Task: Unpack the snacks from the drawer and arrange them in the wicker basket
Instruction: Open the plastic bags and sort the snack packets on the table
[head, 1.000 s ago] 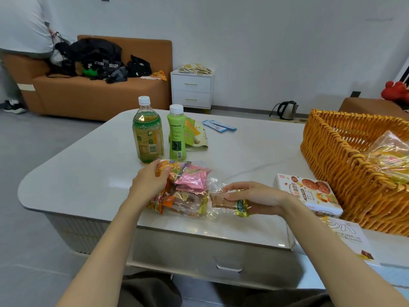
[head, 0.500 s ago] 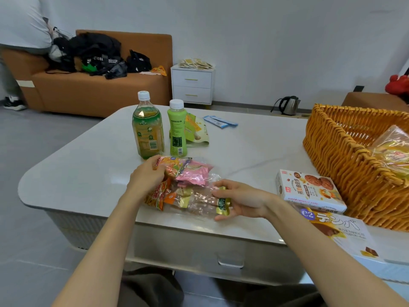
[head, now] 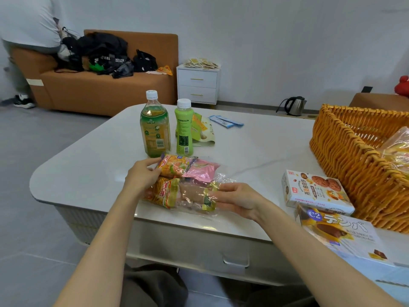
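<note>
Both hands (head: 141, 178) (head: 239, 200) in grip on one snack bag (head: 190, 192); two bottles (head: 155, 131) (head: 184, 129), two boxes (head: 316, 191) (head: 340, 231).

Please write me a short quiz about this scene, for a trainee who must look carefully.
1. True or false: the cookie box lies inside the wicker basket.
2. How many bottles stand on the table? A one, B two, C three.
3. What do the left hand and the right hand hold together?
Key: 1 false, it lies on the table beside it; 2 B; 3 the clear snack bag.
</note>
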{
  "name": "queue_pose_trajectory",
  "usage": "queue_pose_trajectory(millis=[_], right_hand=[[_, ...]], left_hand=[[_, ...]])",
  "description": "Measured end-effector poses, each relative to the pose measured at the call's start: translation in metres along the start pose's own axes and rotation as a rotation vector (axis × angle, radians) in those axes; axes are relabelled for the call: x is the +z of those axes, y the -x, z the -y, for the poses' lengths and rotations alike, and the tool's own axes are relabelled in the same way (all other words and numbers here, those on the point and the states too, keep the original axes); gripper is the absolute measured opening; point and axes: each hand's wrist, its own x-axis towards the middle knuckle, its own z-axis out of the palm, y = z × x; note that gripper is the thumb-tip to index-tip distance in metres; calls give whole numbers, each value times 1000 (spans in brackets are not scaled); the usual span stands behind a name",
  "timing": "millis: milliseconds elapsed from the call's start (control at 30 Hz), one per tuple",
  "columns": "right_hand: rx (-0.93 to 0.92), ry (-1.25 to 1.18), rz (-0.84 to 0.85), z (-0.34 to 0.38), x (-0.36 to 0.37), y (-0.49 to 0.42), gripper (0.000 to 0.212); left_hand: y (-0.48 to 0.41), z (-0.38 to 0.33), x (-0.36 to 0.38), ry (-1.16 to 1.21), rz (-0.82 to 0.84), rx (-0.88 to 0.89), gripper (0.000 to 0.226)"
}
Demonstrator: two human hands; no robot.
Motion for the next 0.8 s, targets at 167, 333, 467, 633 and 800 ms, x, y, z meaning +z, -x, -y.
queue_pose_trajectory(millis=[167,333,467,633,800], right_hand=[[-92,23,-133,-1,20,-1,41],[-84,68,-89,2,18,1,20],[-32,-39,-42,4,17,1,17],[83,-107,16,9,4,1,15],[38,160,-55,9,21,3,10]], left_hand=[[3,1,-6,38,5,-13,39],[3,2,-5,12,-23,10,37],[5,2,-4,15,-32,16,36],[5,2,-6,-16,-42,12,33],[5,1,-5,0,-41,16,34]])
